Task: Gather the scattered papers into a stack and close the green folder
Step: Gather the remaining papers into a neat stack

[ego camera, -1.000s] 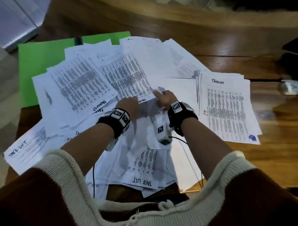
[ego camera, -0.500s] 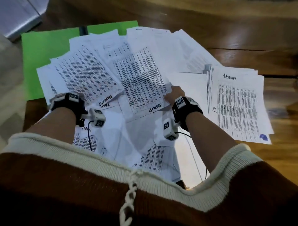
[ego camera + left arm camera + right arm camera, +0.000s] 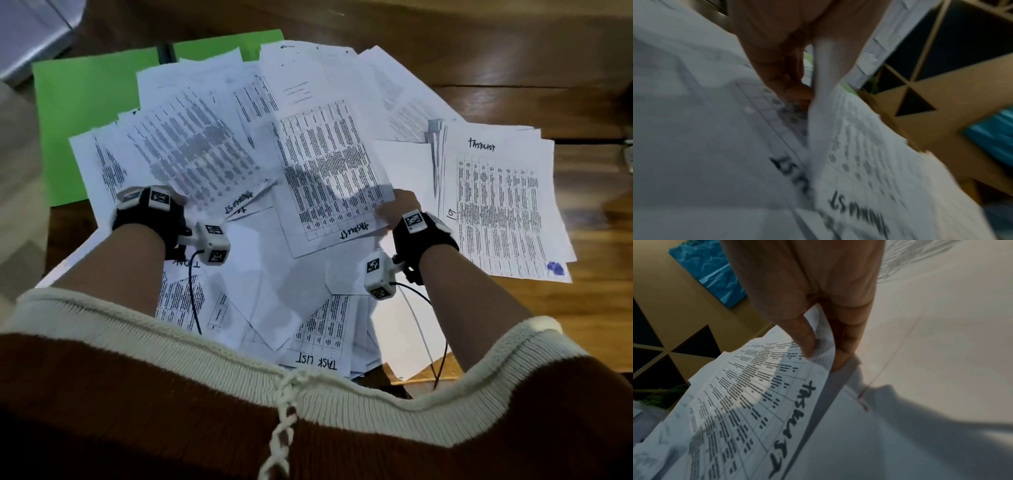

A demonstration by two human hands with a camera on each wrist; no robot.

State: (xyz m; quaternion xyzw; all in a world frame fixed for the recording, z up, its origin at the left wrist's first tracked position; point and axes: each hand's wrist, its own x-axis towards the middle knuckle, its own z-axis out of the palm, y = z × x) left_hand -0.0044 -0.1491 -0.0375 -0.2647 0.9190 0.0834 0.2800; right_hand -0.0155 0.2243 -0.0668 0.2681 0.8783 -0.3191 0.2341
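Printed white papers (image 3: 308, 308) lie scattered across the wooden table (image 3: 513, 51). The green folder (image 3: 85, 113) lies open at the back left, half covered by sheets. My right hand (image 3: 399, 205) pinches the near right corner of a "task list" sheet (image 3: 329, 178), thumb (image 3: 807, 340) on top and fingers underneath, lifting it off the pile. My left hand (image 3: 805, 95) grips the near edge of a printed sheet (image 3: 198, 161) on the left; in the head view that raised sheet hides its fingers.
A neater pile of sheets (image 3: 496, 205) lies at the right with a blue mark at its near corner. A grey object (image 3: 30, 31) sits beyond the table at the back left. The table's left edge runs beside the folder. Cables (image 3: 193, 301) trail from both wrists over the near papers.
My left hand has moved from the middle out to the left and taken hold of a sheet there. My right hand has stayed put and raised its sheet.
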